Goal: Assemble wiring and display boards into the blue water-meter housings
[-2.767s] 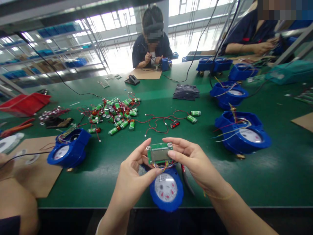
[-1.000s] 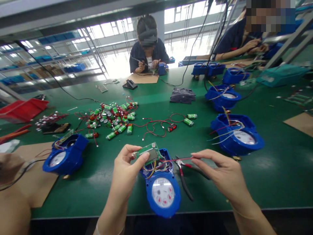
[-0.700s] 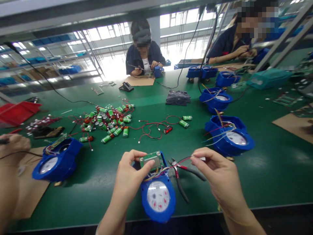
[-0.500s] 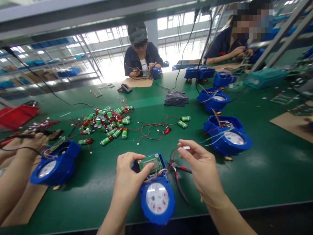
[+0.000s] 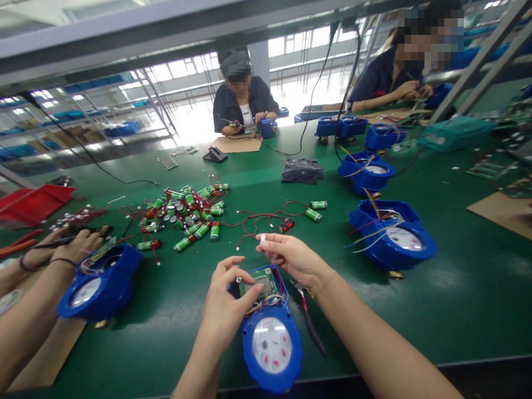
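A blue water meter (image 5: 271,346) with a white dial lies at the near table edge. A small green circuit board (image 5: 260,284) with a grey display sits on the meter's top, joined to it by coloured wires. My left hand (image 5: 230,302) pinches the board's left edge. My right hand (image 5: 291,256) hovers just above and behind the board, fingers pinched on a white connector (image 5: 262,238) at the end of a red and black wire that runs down to the meter.
Red-handled pliers (image 5: 308,317) lie right of the meter. Behind are a pile of green batteries (image 5: 187,213) with red leads, a small red display (image 5: 286,226) and more blue meters (image 5: 394,235), (image 5: 100,282). Another person's hand (image 5: 78,244) works at the left meter. Two other people sit across the green table (image 5: 457,299).
My right hand drew the red and black wire out to the right, then carried its white connector left to above the board. The board came down from in front of me onto the meter's top.
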A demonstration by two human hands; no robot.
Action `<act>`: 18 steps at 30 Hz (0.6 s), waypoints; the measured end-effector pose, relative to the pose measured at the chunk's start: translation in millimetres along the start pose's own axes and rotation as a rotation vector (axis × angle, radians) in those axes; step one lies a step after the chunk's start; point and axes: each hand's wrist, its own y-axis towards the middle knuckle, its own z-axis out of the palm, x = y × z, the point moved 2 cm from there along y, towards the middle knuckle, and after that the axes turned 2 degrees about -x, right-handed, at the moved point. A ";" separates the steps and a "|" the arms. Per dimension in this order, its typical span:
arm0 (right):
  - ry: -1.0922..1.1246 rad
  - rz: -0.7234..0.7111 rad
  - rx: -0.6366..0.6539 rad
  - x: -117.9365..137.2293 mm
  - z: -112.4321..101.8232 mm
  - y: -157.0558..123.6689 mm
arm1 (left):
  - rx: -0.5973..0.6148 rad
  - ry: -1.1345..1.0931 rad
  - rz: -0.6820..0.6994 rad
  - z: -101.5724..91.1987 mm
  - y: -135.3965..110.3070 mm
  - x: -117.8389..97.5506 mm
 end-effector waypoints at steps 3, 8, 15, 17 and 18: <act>0.009 0.063 0.013 -9.7 -0.9 10.9 | 0.004 -0.028 -0.001 0.9 -1.5 0.8; -0.056 0.076 0.001 -17.1 -1.5 13.7 | 0.072 -0.214 -0.079 -10.1 3.3 4.2; -0.164 0.067 -0.046 -21.7 -5.6 19.5 | -0.100 -0.209 -0.292 -35.3 69.8 50.6; -0.175 0.067 -0.044 -25.8 -7.3 23.1 | -0.024 -0.174 -0.353 -30.0 87.4 62.3; -0.184 0.069 -0.044 -27.8 -8.3 24.8 | 0.019 -0.165 -0.377 -26.2 93.7 65.5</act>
